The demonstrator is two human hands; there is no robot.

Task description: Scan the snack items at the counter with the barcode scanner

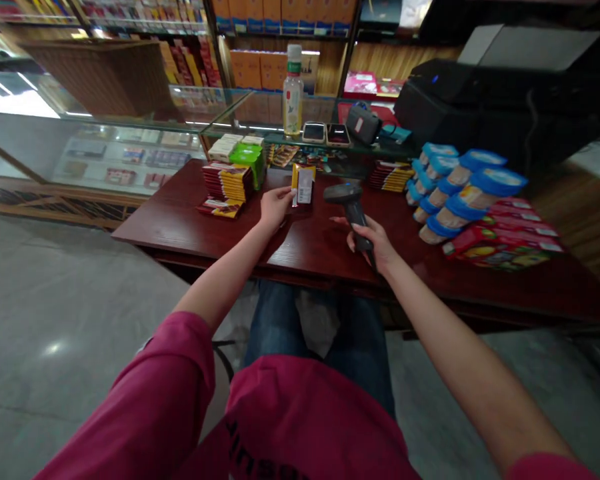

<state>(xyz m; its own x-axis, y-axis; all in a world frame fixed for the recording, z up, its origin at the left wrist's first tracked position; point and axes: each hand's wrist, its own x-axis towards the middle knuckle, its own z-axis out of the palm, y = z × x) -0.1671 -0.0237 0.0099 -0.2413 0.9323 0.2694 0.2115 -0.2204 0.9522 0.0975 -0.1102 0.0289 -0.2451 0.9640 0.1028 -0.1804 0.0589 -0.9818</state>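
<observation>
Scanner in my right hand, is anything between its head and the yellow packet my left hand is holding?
Nothing visible. The scanner in the right hand and the yellow packet pinched by the left hand sit side by side above the table, with only an open gap between the scanner's head and the packet.

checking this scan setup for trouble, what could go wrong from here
The left hand pinches the small yellow and white packet by its edge, so it might slip. The round blue-lidded tubs lie piled on their sides near the black handheld scanner in the right hand; a nudge could roll them.
</observation>
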